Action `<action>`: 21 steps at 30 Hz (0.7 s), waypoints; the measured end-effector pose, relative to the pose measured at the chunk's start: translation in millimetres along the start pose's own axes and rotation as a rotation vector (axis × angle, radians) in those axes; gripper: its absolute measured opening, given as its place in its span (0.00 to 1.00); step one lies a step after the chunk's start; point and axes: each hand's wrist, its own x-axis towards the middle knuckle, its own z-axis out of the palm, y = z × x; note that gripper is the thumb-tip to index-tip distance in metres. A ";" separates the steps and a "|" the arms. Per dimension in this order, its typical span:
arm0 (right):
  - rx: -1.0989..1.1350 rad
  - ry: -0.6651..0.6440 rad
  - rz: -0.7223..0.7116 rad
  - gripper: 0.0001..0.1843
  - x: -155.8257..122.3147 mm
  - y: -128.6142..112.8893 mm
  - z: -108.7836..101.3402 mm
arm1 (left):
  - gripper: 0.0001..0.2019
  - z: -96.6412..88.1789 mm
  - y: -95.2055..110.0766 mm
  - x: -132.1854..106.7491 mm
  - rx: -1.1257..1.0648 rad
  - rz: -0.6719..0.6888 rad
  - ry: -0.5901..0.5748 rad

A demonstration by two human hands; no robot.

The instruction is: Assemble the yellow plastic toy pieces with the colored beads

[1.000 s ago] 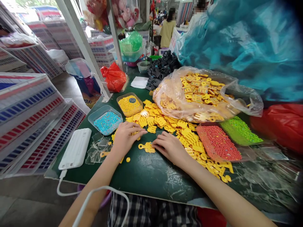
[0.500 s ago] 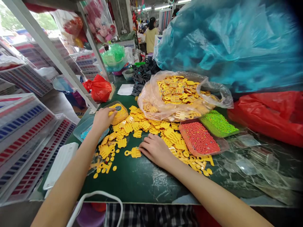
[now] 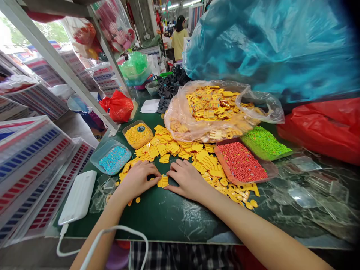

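Note:
A small yellow plastic piece (image 3: pixel 163 181) lies on the green table (image 3: pixel 168 217) between my two hands. My left hand (image 3: pixel 137 180) rests palm down with its fingertips pinched on the piece's left side. My right hand (image 3: pixel 188 179) lies beside it, fingers curled, touching the piece's right side. Behind both hands spreads a heap of yellow plastic pieces (image 3: pixel 180 150). Trays of yellow beads (image 3: pixel 138 135) and blue beads (image 3: pixel 113 159) stand to the left. A red bead tray (image 3: pixel 242 163) and a green bead tray (image 3: pixel 266 141) stand to the right.
A clear bag of yellow pieces (image 3: pixel 216 108) sits behind the heap, with black parts (image 3: pixel 168 86) further back. A white power bank (image 3: pixel 78 196) with cable lies at the left edge. Striped crates (image 3: pixel 30 165) stack on the left; blue (image 3: pixel 275 48) and red bags (image 3: pixel 323 127) on the right. A person (image 3: pixel 181 37) stands far back.
My left hand came back from the yellow bead tray to the piece in front of my right hand and now pinches it. The right hand stayed by the piece.

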 end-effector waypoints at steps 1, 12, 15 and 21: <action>0.000 0.000 -0.001 0.19 0.0 0.0 0.2 | 0.07 -0.9 0.2 0.0 0.014 -0.011 -0.007; -0.029 0.027 -0.017 0.19 -0.5 -0.1 1.3 | 0.08 0.4 1.5 2.9 0.014 -0.008 -0.008; -0.023 0.017 -0.017 0.19 0.1 -0.4 -0.5 | 0.08 0.4 5.1 3.0 -0.033 0.015 0.003; -0.023 -0.015 0.002 0.20 0.6 -2.1 -4.8 | 0.09 0.5 8.0 3.5 -0.040 0.051 -0.022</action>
